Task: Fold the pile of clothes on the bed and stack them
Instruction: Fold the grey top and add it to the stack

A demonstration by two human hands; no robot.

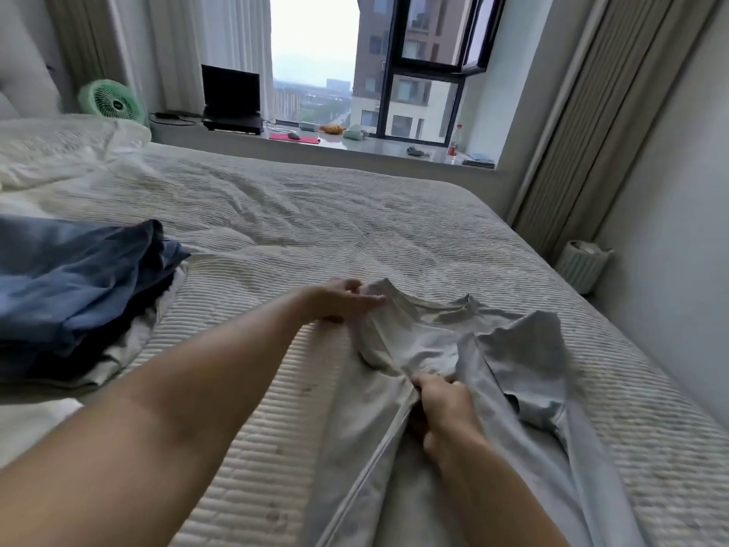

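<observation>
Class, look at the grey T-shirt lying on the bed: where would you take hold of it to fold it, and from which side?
Grip the T-shirt at the far shoulder beside the collar, from the left; that edge is raised and bunched, so fingers can pinch it.

bed (315, 215): ribbed off-white cover, fills centre | window (315, 61): 12 o'clock, grey daylight, dark frame | curtains (221, 45): pale, both sides of the window | sill (378, 146): laptop (230, 98), red mat, bottle | fan (112, 98): green, 10 o'clock | bin (583, 264): ribbed, 3 o'clock by the wall (670, 191)
</observation>
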